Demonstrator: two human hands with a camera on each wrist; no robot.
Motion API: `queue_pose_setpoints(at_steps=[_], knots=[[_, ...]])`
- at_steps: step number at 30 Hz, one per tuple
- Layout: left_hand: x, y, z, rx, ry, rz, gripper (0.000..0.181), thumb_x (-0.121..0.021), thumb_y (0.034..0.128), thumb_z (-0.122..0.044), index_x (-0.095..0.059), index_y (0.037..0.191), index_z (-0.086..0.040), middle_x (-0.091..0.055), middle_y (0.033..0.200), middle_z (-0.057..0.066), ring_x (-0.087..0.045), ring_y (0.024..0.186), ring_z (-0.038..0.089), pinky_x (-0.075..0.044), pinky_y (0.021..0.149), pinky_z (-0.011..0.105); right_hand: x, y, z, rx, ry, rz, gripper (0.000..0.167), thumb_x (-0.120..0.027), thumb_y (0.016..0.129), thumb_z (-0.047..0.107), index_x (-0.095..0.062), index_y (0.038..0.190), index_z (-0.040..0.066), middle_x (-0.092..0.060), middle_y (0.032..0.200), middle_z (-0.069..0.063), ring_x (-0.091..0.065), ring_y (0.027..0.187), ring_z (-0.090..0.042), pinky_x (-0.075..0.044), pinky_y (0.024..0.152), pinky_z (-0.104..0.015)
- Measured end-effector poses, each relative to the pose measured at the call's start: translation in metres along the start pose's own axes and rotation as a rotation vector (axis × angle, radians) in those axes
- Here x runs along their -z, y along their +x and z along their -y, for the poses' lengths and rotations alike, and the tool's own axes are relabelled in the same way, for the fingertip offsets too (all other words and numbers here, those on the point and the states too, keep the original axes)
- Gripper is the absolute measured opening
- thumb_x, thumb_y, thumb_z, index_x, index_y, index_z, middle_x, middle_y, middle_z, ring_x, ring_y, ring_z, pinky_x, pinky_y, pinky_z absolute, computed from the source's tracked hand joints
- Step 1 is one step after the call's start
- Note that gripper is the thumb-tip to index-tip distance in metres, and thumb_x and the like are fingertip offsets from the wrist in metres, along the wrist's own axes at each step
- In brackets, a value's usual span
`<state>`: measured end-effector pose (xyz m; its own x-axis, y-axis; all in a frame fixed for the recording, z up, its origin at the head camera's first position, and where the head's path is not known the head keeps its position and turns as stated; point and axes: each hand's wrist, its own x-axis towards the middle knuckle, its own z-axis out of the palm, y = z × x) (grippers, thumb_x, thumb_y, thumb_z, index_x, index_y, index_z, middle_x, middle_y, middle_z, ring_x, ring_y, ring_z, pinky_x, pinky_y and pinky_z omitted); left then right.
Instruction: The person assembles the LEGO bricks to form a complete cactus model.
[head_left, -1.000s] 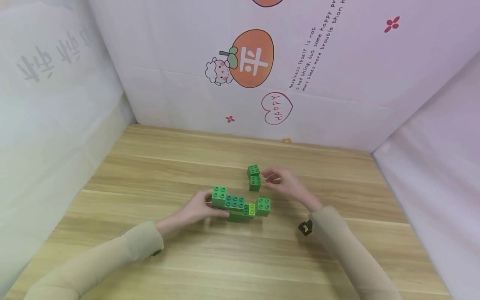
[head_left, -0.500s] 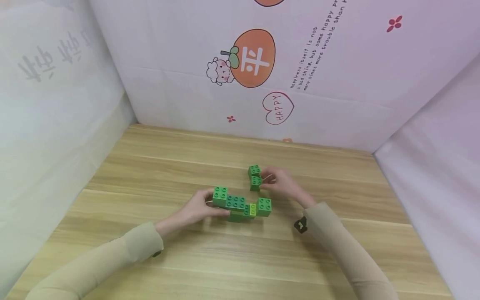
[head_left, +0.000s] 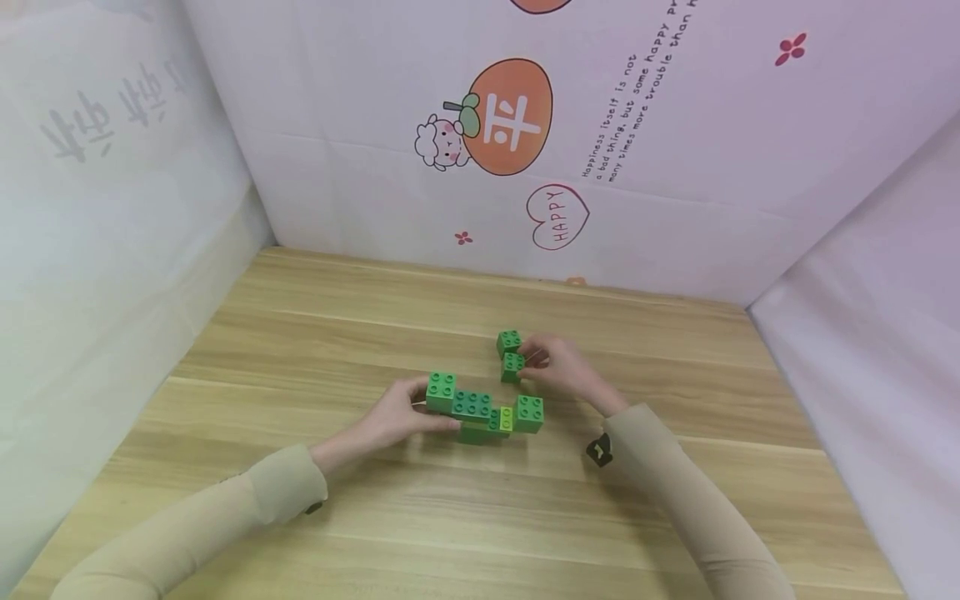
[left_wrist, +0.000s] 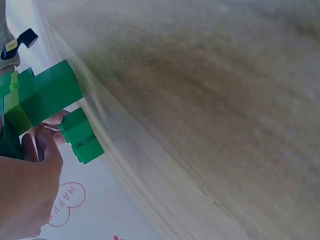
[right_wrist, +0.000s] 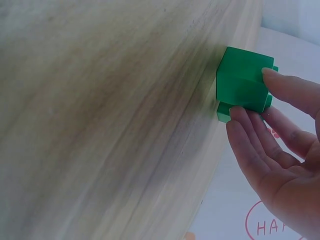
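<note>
My left hand [head_left: 397,414] grips the left end of a joined build of toy building bricks [head_left: 471,406] in several greens, with one lime piece [head_left: 506,419]. Fingers pass behind it and the thumb lies along its front. Beyond it, two green two-by-two bricks stand one behind the other: the nearer brick [head_left: 512,370] and the farther brick [head_left: 508,340]. My right hand [head_left: 562,367] pinches the nearer one from the right. In the right wrist view the thumb is on one edge of that green brick [right_wrist: 242,82] and the fingertips are at its opposite side.
Both bricks and the build are over a wooden tabletop [head_left: 420,517]. A printed white sheet [head_left: 360,192] rises behind the table, with white walls at left and right. A dark strap piece [head_left: 600,451] hangs by the right cuff.
My right hand has moved slightly left, and its thumb and fingers have closed on the nearer green brick. The left hand and the build have stayed nearly still.
</note>
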<state>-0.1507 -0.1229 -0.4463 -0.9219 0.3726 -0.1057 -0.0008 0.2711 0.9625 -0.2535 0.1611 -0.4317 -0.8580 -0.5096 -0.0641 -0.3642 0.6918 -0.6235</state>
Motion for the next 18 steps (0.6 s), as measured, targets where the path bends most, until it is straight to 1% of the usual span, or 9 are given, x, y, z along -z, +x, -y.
queue_pose_setpoints(at_steps=[7, 11, 18], knots=[[0.000, 0.000, -0.002, -0.006, -0.003, 0.000, 0.054, -0.084, 0.0761, -0.019, -0.063, 0.124, -0.006, -0.072, 0.120, 0.013, -0.070, 0.109, 0.025, -0.054, 0.103, 0.041, 0.000, -0.004, -0.001, 0.030, -0.002, -0.010, 0.030, -0.074, 0.087, 0.010, -0.066, 0.113, -0.001, -0.070, 0.109, -0.015, -0.069, 0.099, -0.027, -0.061, 0.089, -0.036], [-0.001, 0.000, -0.001, -0.007, -0.007, -0.001, 0.054, -0.084, 0.0761, -0.019, -0.063, 0.124, -0.006, -0.072, 0.119, 0.013, -0.070, 0.108, 0.025, -0.055, 0.103, 0.041, 0.004, -0.009, 0.004, 0.058, 0.002, -0.025, 0.029, -0.074, 0.087, 0.009, -0.067, 0.112, -0.001, -0.071, 0.109, -0.016, -0.070, 0.100, -0.028, -0.062, 0.089, -0.036], [-0.001, 0.000, 0.001, -0.010, -0.001, -0.009, 0.053, -0.084, 0.0762, -0.020, -0.063, 0.123, -0.006, -0.072, 0.119, 0.013, -0.070, 0.108, 0.024, -0.055, 0.102, 0.040, 0.012, -0.021, 0.018, 0.072, 0.009, -0.066, 0.031, -0.075, 0.085, 0.010, -0.067, 0.114, 0.000, -0.073, 0.107, -0.013, -0.070, 0.099, -0.025, -0.062, 0.089, -0.036]])
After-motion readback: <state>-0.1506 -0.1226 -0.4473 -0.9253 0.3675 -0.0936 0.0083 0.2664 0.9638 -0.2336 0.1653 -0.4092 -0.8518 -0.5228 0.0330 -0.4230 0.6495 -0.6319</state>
